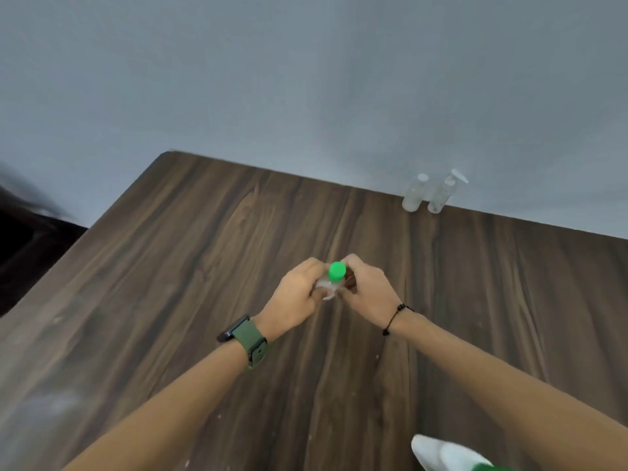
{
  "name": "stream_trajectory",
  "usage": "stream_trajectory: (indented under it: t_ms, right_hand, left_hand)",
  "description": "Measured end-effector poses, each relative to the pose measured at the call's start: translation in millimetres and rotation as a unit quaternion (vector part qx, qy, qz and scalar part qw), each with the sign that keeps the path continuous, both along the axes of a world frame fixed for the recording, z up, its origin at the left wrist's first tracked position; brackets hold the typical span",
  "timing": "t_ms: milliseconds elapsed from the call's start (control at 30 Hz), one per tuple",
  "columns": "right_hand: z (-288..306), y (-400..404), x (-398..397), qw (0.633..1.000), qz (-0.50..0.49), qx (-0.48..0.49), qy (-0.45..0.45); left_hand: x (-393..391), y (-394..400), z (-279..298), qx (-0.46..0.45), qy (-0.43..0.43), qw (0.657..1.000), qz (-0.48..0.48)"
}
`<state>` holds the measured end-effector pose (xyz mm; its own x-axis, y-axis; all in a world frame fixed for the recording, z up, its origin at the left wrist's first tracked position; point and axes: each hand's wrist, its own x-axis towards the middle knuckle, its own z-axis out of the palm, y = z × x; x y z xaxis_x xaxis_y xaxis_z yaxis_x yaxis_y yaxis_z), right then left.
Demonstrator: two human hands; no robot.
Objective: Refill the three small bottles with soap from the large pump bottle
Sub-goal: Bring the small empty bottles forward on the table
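Note:
A small clear bottle with a green cap (334,277) is held above the middle of the wooden table (170,266). My left hand (299,294) grips its clear body from the left. My right hand (365,287) is closed against it from the right, fingers at the cap and neck. Two more small clear bottles stand at the table's far edge by the wall: one with a plain cap (414,193) and one with a small spout top (443,195). The white pump head of the large bottle (441,452) shows at the bottom edge, near my right forearm.
A grey wall runs behind the table. The table's left edge drops off to a dark floor area (30,253). A green-strapped watch sits on my left wrist and a black cord bracelet on my right.

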<state>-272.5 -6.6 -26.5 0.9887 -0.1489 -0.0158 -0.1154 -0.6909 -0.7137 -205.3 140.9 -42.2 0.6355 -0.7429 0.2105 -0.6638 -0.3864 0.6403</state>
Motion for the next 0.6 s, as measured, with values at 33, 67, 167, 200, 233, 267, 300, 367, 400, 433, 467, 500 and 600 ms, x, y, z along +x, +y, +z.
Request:
stream_trajectory:
  t_ms: [33,67,167,200,233,267,300,367,400,433,467,500,600]
  right_hand:
    - [-0.8,7.8,-12.3,1.0,0.019,-0.004,0.01]
    - [-2.2,14.9,-23.1,0.999,0.036,-0.011,0.027]
    - [-8.4,31.1,-46.6,0.99,0.085,-0.041,0.102]
    - [-10.6,34.4,-51.3,0.986,0.1,-0.051,0.124]
    - [-11.8,36.8,-54.7,0.982,0.115,-0.059,0.141]
    - [-12.1,38.7,-57.2,0.977,0.128,-0.068,0.155]
    - [-11.5,39.8,-58.9,0.973,0.139,-0.076,0.166]
    - [-11.7,41.2,-60.9,0.967,0.154,-0.091,0.182]
    - [-12.1,41.8,-61.4,0.965,0.158,-0.1,0.186]
    - [-12.5,42.4,-61.6,0.963,0.162,-0.107,0.189]
    - [-13.1,43.3,-61.6,0.962,0.163,-0.112,0.19]
    - [-13.5,44.2,-61.1,0.961,0.166,-0.116,0.189]
    - [-13.1,46.9,-59.4,0.957,0.178,-0.131,0.186]
  left_hand:
    - [-14.6,11.6,-3.8,0.003,0.001,1.0,-0.004]
    - [-28.5,22.0,-8.1,0.005,0.003,1.0,-0.004]
    - [-64.7,44.3,-21.0,0.024,0.026,0.999,0.008]
    - [-74.4,49.2,-25.0,0.034,0.035,0.999,0.013]
    - [-82.3,52.8,-28.2,0.046,0.042,0.998,0.018]
    - [-88.7,55.3,-31.0,0.055,0.045,0.997,0.022]
    - [-93.5,56.8,-33.3,0.061,0.047,0.997,0.026]
    - [-99.7,58.0,-36.4,0.07,0.051,0.995,0.039]
    - [-101.5,58.0,-37.3,0.07,0.052,0.995,0.046]
    - [-103.0,57.9,-37.9,0.067,0.052,0.995,0.052]
    - [-104.2,57.9,-38.4,0.063,0.052,0.995,0.058]
    - [-105.0,58.1,-38.6,0.059,0.051,0.995,0.062]
    - [-108.5,60.2,-39.2,0.053,0.052,0.995,0.068]
